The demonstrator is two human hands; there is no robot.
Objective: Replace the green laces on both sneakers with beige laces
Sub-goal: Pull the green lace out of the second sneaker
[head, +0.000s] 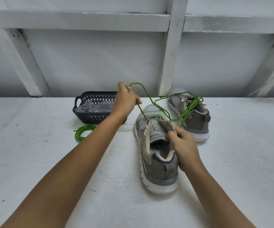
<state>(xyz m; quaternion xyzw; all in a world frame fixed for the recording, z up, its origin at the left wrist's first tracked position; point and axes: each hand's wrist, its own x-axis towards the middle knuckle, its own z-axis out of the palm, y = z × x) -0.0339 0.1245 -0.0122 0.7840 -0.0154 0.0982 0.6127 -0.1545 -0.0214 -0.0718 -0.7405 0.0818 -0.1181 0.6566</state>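
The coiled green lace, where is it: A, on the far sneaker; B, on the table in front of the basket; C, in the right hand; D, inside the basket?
B: the coiled lace lies on the table, just nearer than the basket, outside it.

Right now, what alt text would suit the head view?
A person's left hand holds up a green lace threaded in the near grey mesh sneaker, which the right hand grips. A second grey sneaker, dark plastic basket and coiled green lace lie beyond.

I see a dark blue perforated plastic basket (pixel 92 117) standing on the white painted worktop (pixel 34 162), backed by a white timber-framed wall (pixel 92 60).
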